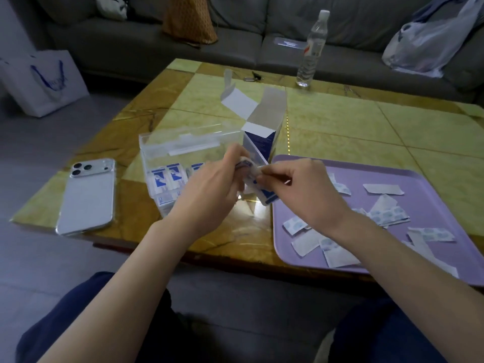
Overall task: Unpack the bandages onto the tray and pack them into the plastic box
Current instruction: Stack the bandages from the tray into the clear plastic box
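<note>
Far to the left of the fingers, a white paper bag (pixel 44 82) stands on the floor. Nearer, a phone (pixel 87 197) lies face down on the table (pixel 340 121), well to the left of the left hand's fingers. Just left of those fingers, and partly hidden behind them, sits the clear plastic box (pixel 167 150), with wrapped bandages (pixel 170 176) standing in a row inside it.

The left hand (pixel 209 189) has its fingers curled and clamped on the left end of a bandage strip (pixel 258 187). The right hand (pixel 303 189) pinches the other end between thumb and forefinger, its other fingers folded in. The strip hangs in the air between the two sets of fingertips, over the table beside the tray's left edge.

Just beyond the fingertips stands an open cardboard box (pixel 264 129), its flaps up. To the right of the right hand's fingers lies the purple tray (pixel 432 184), with loose bandages (pixel 387 216) scattered across it, some overlapping. Well beyond the fingers, a water bottle (pixel 311 48) stands upright at the table's far edge. Farther right, a plastic bag (pixel 429 40) rests on the sofa (pixel 235 43).
</note>
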The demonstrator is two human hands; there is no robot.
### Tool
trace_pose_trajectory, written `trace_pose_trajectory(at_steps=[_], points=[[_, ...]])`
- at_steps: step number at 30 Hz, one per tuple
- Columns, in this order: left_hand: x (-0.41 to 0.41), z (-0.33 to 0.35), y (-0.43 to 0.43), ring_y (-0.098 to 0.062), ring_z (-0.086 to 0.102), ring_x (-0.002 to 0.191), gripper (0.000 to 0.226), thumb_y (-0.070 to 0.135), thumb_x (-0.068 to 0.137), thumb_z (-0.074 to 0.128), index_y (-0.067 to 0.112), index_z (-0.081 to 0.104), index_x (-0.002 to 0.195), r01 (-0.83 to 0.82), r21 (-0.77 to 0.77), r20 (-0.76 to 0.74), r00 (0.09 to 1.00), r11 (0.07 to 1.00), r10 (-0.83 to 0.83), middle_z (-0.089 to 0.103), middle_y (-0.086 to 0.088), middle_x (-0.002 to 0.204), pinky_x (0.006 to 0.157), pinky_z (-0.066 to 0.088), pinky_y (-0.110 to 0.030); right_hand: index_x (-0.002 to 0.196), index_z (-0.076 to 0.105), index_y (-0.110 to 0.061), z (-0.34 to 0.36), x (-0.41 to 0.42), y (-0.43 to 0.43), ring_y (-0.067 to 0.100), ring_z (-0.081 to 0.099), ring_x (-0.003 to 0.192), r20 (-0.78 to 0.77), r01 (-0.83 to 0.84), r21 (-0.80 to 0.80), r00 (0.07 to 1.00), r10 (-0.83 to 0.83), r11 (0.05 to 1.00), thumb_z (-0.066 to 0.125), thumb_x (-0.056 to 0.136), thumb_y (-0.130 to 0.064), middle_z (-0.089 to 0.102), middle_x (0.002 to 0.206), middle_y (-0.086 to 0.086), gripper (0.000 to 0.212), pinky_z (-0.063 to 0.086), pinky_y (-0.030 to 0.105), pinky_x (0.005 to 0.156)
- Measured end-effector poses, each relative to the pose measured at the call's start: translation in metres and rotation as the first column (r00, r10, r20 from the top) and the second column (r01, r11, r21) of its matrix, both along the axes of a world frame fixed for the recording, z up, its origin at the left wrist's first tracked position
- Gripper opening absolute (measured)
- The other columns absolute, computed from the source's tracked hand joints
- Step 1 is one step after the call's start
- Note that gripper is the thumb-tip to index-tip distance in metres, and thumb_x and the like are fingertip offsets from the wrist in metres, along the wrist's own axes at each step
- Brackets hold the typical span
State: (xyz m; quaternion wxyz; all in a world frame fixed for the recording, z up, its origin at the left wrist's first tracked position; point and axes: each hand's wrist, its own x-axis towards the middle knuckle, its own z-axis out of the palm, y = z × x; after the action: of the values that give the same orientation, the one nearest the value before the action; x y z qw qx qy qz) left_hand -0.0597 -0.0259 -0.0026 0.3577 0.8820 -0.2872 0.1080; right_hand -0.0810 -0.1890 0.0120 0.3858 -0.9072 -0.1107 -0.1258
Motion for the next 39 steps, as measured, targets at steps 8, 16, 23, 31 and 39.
trace_pose_trajectory(at_steps=[8,16,23,31,39], points=[[0.022,-0.002,0.055,-0.017,0.049,0.103,0.022,0.016,0.097,0.043,0.014,0.048,0.119,-0.337,-0.125,0.071,0.935,0.933,0.347,0.051,0.002,0.109,0.084,0.036,-0.028,0.085,0.076,-0.011,0.022,0.054,0.036,0.027,0.068,0.081,-0.162,0.047,0.011,0.986,-0.045,0.999,0.067,0.084,-0.017,0.074,0.08,0.009,0.011,0.055,0.041,0.075],[0.021,-0.021,0.097,-0.027,0.032,0.126,0.039,0.025,0.098,0.041,0.016,0.038,0.135,-0.556,0.162,-0.111,0.811,0.815,0.575,0.037,-0.009,0.135,0.101,0.025,-0.039,0.095,0.071,0.004,0.004,0.102,0.073,0.014,0.059,0.058,-0.44,0.109,-0.191,0.879,-0.184,0.976,0.067,0.082,-0.014,0.067,0.075,0.008,0.022,0.051,0.021,0.058],[0.02,-0.022,0.099,-0.024,0.032,0.124,0.038,0.026,0.1,0.037,0.016,0.036,0.136,-0.528,0.154,-0.165,0.82,0.835,0.548,0.035,-0.009,0.136,0.1,0.026,-0.036,0.097,0.07,0.004,-0.014,0.112,0.1,0.011,0.059,0.052,-0.521,0.032,-0.346,0.825,-0.22,0.938,0.065,0.085,-0.014,0.064,0.069,0.01,0.022,0.055,0.027,0.071],[0.021,-0.023,0.1,-0.025,0.032,0.123,0.036,0.026,0.1,0.037,0.016,0.036,0.135,-0.519,0.155,-0.177,0.822,0.84,0.541,0.035,-0.009,0.134,0.099,0.028,-0.038,0.103,0.068,-0.001,-0.016,0.11,0.111,0.022,0.062,0.09,-0.483,-0.089,-0.563,0.842,-0.24,0.822,0.063,0.087,-0.03,0.069,0.099,0.01,0.033,0.047,0.028,0.07],[0.021,-0.023,0.101,-0.024,0.033,0.124,0.037,0.027,0.1,0.036,0.017,0.034,0.136,-0.511,0.155,-0.187,0.825,0.846,0.533,0.034,-0.009,0.135,0.1,0.028,-0.037,0.106,0.062,0.003,-0.016,0.113,0.121,0.02,0.067,0.073,-0.541,-0.052,-0.431,0.814,-0.211,0.901,0.054,0.093,-0.015,0.069,0.092,0.015,0.024,0.056,0.029,0.07]])
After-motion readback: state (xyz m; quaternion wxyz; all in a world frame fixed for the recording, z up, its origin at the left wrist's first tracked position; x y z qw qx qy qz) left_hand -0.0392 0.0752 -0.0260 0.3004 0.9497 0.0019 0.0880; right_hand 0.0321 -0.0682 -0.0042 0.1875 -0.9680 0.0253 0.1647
